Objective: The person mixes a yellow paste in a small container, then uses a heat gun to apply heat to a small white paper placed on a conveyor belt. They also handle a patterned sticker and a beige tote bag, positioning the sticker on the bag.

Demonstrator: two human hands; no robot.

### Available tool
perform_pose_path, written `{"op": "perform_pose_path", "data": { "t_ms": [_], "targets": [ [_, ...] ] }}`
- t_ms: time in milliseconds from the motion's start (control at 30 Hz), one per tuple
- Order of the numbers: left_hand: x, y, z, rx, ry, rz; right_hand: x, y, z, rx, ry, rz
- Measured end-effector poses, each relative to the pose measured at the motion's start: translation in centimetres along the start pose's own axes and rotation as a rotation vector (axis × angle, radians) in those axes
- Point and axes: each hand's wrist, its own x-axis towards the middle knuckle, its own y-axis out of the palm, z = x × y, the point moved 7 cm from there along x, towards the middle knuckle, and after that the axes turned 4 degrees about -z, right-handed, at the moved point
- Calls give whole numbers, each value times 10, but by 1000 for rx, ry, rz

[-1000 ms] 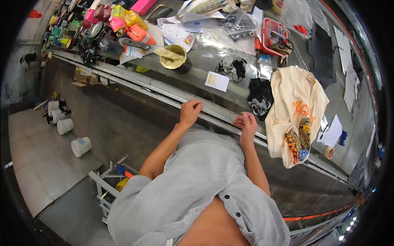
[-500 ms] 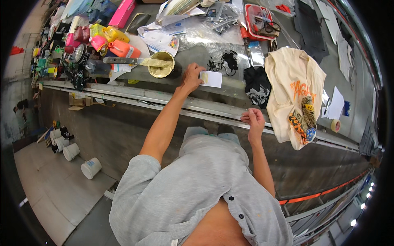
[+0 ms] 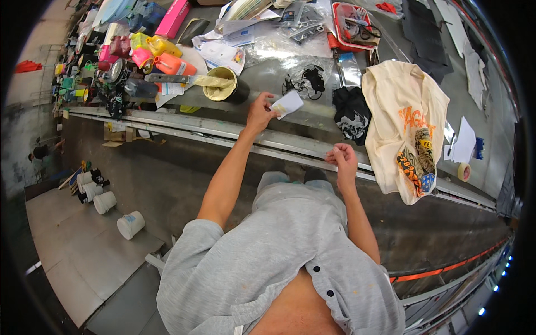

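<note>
My left hand [image 3: 260,113] is at the near edge of the table [image 3: 312,114], pinching a small white card [image 3: 288,104] with a yellowish smear on it. The card sits at a tilt. Just left of it stands a dark tub [image 3: 241,89] of pale yellow paste, with a broad-bladed spatula [image 3: 172,79] lying across its rim. My right hand [image 3: 344,160] hovers by the metal rail at the table edge, its fingers curled together with nothing visible in them. To its right hangs a cream garment [image 3: 403,111] with orange and patterned prints, beside a folded black cloth [image 3: 352,114].
Paint bottles [image 3: 174,65] crowd the table's left end. A red basket [image 3: 354,27] of tools stands at the back. Black strings [image 3: 312,81] lie beyond the card. A tape roll [image 3: 463,172] and paper [image 3: 462,142] are at right. White buckets [image 3: 130,224] stand on the floor at left.
The card has been lifted and tilted by my left hand; before, it lay flatter and squarer to the table. My right hand keeps about the same place, and the view has shifted slightly.
</note>
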Motion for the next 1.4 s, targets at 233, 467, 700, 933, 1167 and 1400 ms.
{"op": "perform_pose_path", "data": {
  "t_ms": [233, 467, 700, 933, 1167, 1400],
  "targets": [
    [-85, -4, 6, -688, -207, -196, 26, 2, 4, -73, -8, 123],
    [-165, -62, -22, -1013, -163, -369, 17, 50, -16, -114, 58, 229],
    [-238, -185, 9, -1178, 26, -682, -31, 190, -65, -265, 103, 511],
    [-304, -311, 53, -1279, 174, -899, -100, 374, -115, -289, 110, 801],
    [-362, -408, 90, -1211, 213, -1187, -100, 520, -158, -362, -191, 942],
    [-375, -499, 130, -1135, 181, -1434, -74, 700, -160, -438, -349, 941]
  ]
}}
